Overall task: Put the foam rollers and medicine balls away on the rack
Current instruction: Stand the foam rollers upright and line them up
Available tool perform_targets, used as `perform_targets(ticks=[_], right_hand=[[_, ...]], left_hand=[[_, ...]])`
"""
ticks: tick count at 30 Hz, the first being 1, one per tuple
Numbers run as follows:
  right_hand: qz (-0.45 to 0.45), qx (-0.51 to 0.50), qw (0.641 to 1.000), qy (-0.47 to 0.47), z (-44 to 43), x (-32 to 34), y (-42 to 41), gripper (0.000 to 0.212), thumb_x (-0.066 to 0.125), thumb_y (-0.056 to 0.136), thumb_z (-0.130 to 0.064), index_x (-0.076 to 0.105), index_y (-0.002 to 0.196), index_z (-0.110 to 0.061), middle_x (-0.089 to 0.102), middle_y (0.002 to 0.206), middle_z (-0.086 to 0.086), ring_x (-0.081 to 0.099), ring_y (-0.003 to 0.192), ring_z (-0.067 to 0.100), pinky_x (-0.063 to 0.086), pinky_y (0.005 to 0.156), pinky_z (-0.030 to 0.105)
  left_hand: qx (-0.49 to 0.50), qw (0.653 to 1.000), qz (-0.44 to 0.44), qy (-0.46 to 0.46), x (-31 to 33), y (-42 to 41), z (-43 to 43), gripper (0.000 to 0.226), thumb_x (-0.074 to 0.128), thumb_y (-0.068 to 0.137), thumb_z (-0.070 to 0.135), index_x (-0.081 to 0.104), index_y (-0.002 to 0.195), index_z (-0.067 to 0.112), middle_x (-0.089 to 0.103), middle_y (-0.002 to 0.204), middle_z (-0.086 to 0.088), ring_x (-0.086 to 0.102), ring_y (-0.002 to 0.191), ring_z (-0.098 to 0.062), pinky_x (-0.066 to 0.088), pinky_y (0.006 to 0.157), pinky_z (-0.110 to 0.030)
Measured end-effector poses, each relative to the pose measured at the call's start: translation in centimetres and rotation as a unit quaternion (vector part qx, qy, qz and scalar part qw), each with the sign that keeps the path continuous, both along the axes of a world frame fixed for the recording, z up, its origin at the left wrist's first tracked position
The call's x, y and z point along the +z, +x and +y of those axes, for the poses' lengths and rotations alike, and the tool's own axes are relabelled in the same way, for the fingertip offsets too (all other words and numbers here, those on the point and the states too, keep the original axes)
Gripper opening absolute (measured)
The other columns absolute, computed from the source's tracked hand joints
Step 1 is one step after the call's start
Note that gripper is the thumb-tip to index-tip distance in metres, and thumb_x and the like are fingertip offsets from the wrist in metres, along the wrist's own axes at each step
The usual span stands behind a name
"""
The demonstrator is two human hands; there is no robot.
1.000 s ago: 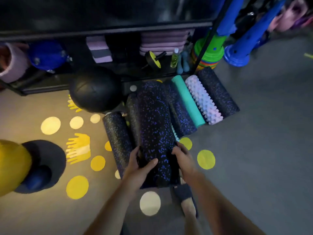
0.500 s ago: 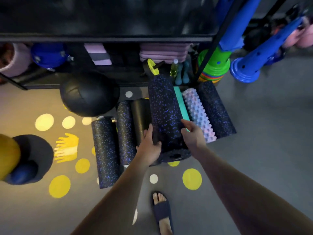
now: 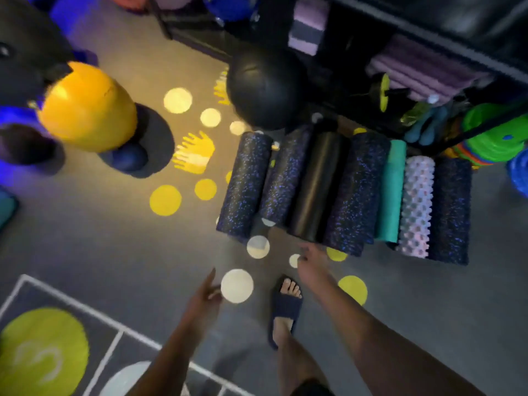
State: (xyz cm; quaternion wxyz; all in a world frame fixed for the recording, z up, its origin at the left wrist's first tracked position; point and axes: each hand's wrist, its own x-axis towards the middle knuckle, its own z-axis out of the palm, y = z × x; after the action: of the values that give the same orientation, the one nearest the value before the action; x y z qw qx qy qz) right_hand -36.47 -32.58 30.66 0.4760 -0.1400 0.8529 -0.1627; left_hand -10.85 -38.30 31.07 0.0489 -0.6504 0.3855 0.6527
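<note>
Since half a second earlier, both hands had released the big speckled roller (image 3: 355, 192) and drawn back. It lay on the floor at the foot of the rack (image 3: 445, 41), between the plain black roller (image 3: 317, 187) and the teal roller (image 3: 393, 190). Left hand (image 3: 204, 295) and right hand (image 3: 313, 262) were empty, fingers loosely extended, away from the rack. The rollers lay side by side, ends toward the rack, probably so that neighbours stopped them rolling. The black medicine ball (image 3: 265, 87) rested at the rack's foot beside the row. The yellow ball (image 3: 88, 107) sat well away from the rack, not yet shelved.
</note>
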Motion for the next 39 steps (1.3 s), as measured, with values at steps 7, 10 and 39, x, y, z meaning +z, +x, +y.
perform_targets(ticks=[7,10,39], right_hand=[[-0.025,0.253,0.965,-0.063,-9.0,4.3,21.5,0.034,0.054,0.098,-0.008,0.061,0.131,-0.013,0.064,0.126,0.002,0.060,0.112,0.017,0.032,0.076,0.009],[-0.022,0.286,0.952,-0.110,-10.5,2.7,34.5,0.028,0.057,0.096,-0.004,0.066,0.122,-0.006,0.070,0.115,0.010,0.065,0.103,0.021,0.040,0.079,0.014],[-0.105,0.364,0.922,0.079,-16.8,-18.6,117.2,0.058,0.055,0.072,-0.075,0.065,0.110,-0.033,0.075,0.100,-0.002,0.070,0.098,0.027,0.054,0.093,0.049]], left_hand=[[0.257,0.962,0.007,-0.094,-0.5,17.6,-1.2,0.041,0.047,0.103,0.001,0.054,0.137,0.024,0.067,0.116,-0.008,0.064,0.083,-0.017,0.049,0.063,-0.019],[0.306,0.946,0.027,-0.108,0.1,26.8,-0.2,0.025,0.053,0.102,0.013,0.065,0.122,0.021,0.073,0.107,-0.007,0.068,0.087,-0.018,0.050,0.069,-0.024],[0.179,0.924,-0.266,-0.208,-13.4,107.0,-1.8,0.079,0.017,0.095,0.066,0.025,0.159,0.021,0.030,0.161,-0.018,0.028,0.147,-0.034,0.025,0.119,-0.047]])
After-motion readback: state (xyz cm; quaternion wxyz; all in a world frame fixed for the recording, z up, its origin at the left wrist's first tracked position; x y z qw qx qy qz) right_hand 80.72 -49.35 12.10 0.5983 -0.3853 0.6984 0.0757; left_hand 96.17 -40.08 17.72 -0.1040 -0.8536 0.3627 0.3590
